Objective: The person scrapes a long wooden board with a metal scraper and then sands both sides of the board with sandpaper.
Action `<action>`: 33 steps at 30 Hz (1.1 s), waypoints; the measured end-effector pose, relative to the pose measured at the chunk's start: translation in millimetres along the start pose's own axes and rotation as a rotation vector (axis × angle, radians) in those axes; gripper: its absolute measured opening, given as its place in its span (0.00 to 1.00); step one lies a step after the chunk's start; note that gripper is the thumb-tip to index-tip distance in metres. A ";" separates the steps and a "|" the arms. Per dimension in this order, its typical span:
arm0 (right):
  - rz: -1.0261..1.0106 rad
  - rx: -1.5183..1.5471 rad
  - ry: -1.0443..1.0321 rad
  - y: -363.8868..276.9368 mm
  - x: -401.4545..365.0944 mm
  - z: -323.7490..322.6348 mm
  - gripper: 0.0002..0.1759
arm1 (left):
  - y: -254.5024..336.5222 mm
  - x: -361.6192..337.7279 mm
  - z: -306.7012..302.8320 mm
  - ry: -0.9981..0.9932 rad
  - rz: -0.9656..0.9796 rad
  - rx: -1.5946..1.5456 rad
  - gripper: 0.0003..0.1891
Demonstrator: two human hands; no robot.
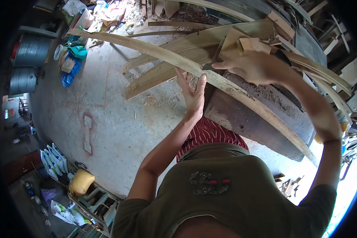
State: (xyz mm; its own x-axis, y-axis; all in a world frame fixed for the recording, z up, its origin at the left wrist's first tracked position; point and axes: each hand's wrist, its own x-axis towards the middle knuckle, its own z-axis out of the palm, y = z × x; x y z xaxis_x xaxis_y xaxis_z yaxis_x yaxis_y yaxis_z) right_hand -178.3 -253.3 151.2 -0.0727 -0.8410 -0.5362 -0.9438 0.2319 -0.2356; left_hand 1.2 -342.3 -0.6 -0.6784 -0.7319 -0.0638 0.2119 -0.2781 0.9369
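Observation:
A long wooden strip (154,50) runs slantwise across the view, from the upper left down to the lower right; it looks curved through this wide lens. My left hand (193,97) grips it near its middle, thumb on the near side and fingers partly hidden behind. Just right of that thumb, my right hand (254,68) is closed on a knife, index finger stretched forward along it. The short dark blade (208,66) lies against the strip's edge; the handle is hidden in my fist. Under the strip stands a dark workbench (242,125).
Wide boards (162,75) and wood blocks (254,44) lie beyond the strip. Shavings (152,101) are scattered on the concrete floor (119,131). At left are metal drums (32,49) and a blue bag (68,75). A yellow jug (81,182) stands lower left.

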 end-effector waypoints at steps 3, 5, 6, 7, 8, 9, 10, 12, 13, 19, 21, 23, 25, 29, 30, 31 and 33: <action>0.237 0.234 0.108 -32.4 -22.3 12.7 0.30 | 0.4 0.1 8.9 0.046 -0.032 0.008 0.52; 0.205 0.266 0.225 -25.2 -16.0 42.3 0.29 | -3.7 -0.9 8.0 0.049 -0.028 0.027 0.52; 0.173 0.291 0.339 -24.1 -17.7 49.8 0.27 | -5.0 -0.3 8.7 0.054 -0.025 0.042 0.52; 0.190 0.358 0.299 -25.1 -20.1 49.5 0.28 | -2.3 0.7 10.3 0.044 -0.010 0.062 0.52; 0.211 0.369 0.313 -23.6 -18.5 58.7 0.28 | -6.4 0.6 9.0 0.032 0.008 0.049 0.51; 0.162 0.416 0.426 -20.1 -11.9 74.7 0.29 | -11.9 1.2 4.2 0.029 0.001 0.063 0.51; 0.110 0.457 0.538 -23.0 -11.2 76.5 0.30 | -11.8 2.1 4.3 0.027 -0.005 0.074 0.50; 0.142 0.465 0.568 -22.1 -11.0 77.1 0.27 | -11.3 0.0 8.9 0.007 0.014 0.034 0.50; 0.099 0.512 0.583 -17.7 -2.0 77.8 0.26 | -8.2 0.8 8.2 0.012 0.039 -0.005 0.50; 0.034 0.421 0.431 -15.4 11.1 56.6 0.24 | -3.1 4.1 3.1 0.033 -0.044 -0.005 0.50; 0.036 0.421 0.407 -18.8 23.5 42.0 0.24 | -4.3 3.9 2.2 0.012 -0.022 0.027 0.50; 0.082 0.485 0.292 -26.2 39.1 19.9 0.23 | 1.4 0.2 4.6 0.031 -0.004 0.010 0.50; -0.012 0.465 0.378 -17.8 41.1 33.2 0.23 | 7.3 0.1 8.0 0.055 -0.014 0.007 0.50; -0.113 0.344 0.479 -4.6 12.9 54.0 0.24 | -10.5 3.7 2.0 0.037 -0.018 -0.015 0.51; -0.115 0.350 0.469 -11.4 13.5 45.9 0.24 | -7.5 0.7 3.1 0.045 -0.027 -0.014 0.51; -0.021 0.331 0.394 -22.7 16.7 30.5 0.24 | -4.8 0.6 5.2 0.057 -0.019 0.002 0.50; 0.079 0.320 0.325 -30.3 35.2 21.5 0.24 | 0.7 1.9 7.7 0.058 -0.014 0.025 0.49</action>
State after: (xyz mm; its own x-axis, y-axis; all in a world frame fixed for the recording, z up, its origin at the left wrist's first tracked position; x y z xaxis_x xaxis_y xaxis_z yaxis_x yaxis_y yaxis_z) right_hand -145.4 -279.5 122.0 -0.2859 -0.9124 -0.2928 -0.7877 0.3978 -0.4703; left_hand -5.3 -339.1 2.6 -0.6390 -0.7631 -0.0963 0.1842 -0.2733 0.9441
